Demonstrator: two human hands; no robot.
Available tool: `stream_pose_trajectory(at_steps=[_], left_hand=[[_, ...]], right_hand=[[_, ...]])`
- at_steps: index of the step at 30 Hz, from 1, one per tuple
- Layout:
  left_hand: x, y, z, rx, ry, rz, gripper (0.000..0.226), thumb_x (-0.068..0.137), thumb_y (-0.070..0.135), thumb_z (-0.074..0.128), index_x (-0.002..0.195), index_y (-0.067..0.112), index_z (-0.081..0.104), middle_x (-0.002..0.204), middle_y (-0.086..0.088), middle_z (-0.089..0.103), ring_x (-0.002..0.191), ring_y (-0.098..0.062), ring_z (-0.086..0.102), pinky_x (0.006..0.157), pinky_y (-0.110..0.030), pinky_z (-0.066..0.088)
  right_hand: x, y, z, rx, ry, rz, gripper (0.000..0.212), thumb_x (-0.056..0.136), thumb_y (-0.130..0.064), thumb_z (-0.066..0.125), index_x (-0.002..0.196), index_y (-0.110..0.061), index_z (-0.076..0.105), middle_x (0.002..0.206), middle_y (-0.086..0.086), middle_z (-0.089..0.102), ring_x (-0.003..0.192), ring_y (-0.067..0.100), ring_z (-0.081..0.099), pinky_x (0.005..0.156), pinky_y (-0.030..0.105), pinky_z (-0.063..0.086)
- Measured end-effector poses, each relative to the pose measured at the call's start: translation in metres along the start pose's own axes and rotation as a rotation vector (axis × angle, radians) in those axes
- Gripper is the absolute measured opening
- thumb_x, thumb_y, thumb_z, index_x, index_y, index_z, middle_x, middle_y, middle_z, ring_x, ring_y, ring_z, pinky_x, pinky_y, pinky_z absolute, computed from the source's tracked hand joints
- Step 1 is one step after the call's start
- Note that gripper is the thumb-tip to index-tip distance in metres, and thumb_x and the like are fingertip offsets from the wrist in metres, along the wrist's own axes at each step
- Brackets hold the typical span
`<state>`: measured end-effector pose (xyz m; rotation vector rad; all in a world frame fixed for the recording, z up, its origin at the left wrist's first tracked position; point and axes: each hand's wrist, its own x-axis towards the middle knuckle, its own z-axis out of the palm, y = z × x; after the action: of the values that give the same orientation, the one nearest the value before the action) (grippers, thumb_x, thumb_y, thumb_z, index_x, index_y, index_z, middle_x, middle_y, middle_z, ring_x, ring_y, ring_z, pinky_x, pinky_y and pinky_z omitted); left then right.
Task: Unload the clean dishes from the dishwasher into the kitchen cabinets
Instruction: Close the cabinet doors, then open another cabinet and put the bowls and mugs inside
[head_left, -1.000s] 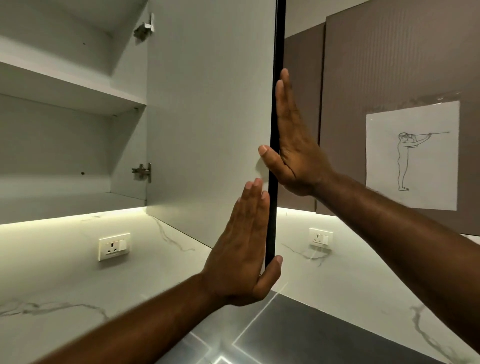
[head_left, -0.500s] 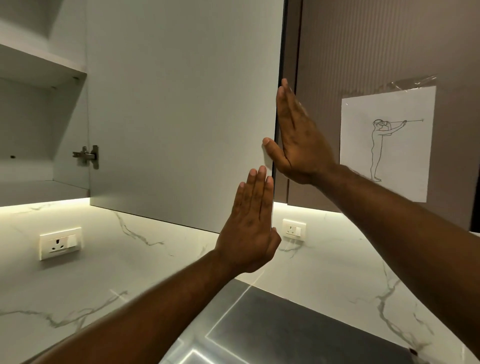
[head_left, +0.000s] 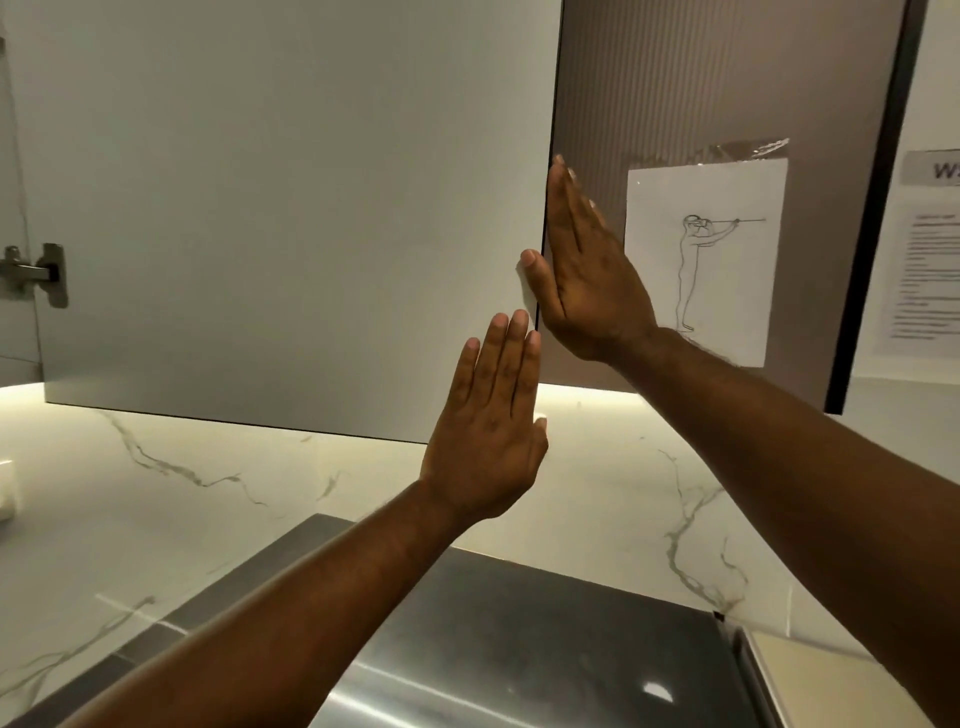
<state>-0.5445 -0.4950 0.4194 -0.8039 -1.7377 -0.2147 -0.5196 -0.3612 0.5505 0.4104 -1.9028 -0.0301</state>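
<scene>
One cabinet door (head_left: 291, 208) stands swung open, grey inner face toward me, filling the upper left. One brown ribbed cabinet front (head_left: 701, 93) sits just right of it, w/ one steel surface (head_left: 545, 649) below. Two hands, both flat, fingers straight, gripping nothing. The right hand (head_left: 587, 280) lies along the door's free edge, thumb on the inner face. The left hand (head_left: 488, 421) is up by the door's btm-right corner, contact unclear. One taped sketch sheet (head_left: 727, 291), one hinge (head_left: 36, 273).
</scene>
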Motion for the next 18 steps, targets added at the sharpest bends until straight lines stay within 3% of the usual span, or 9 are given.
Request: stream_pose_trajectory(at_steps=[5,10,18], left_hand=[[-0.007,0.007,-0.003,-0.060,0.011,-0.025,0.076,0.097,0.038,0.050,0.154,0.001,0.017,0.163,-0.017,0.008,0.151,-0.033,0.003,0.123,-0.045,0.000],[-0.046,0.024,-0.002,-0.229,-0.058,-0.013,0.079,0.096,0.041,0.039,0.155,0.001,0.005,0.163,-0.018,-0.003,0.151,-0.033,-0.004,0.123,-0.049,0.004],[-0.143,0.079,0.000,-0.517,-0.286,0.084,0.085,0.092,0.038,0.042,0.153,-0.006,0.002,0.161,-0.023,-0.007,0.150,-0.035,-0.008,0.122,-0.051,0.005]], right_hand=[[-0.032,-0.013,-0.006,-0.079,-0.100,0.070,0.069,0.100,-0.046,0.018,0.155,-0.006,0.004,0.164,0.009,0.004,0.151,0.019,0.002,0.122,0.041,0.010],[-0.084,-0.031,-0.023,-0.122,-0.160,0.162,0.066,0.101,-0.042,0.027,0.155,-0.008,0.009,0.163,0.008,0.007,0.151,0.019,0.005,0.122,0.039,0.010],[-0.226,-0.041,-0.057,-0.186,-0.222,0.435,0.062,0.102,-0.038,0.029,0.154,-0.008,0.013,0.163,0.007,0.011,0.151,0.018,0.007,0.122,0.032,0.007]])
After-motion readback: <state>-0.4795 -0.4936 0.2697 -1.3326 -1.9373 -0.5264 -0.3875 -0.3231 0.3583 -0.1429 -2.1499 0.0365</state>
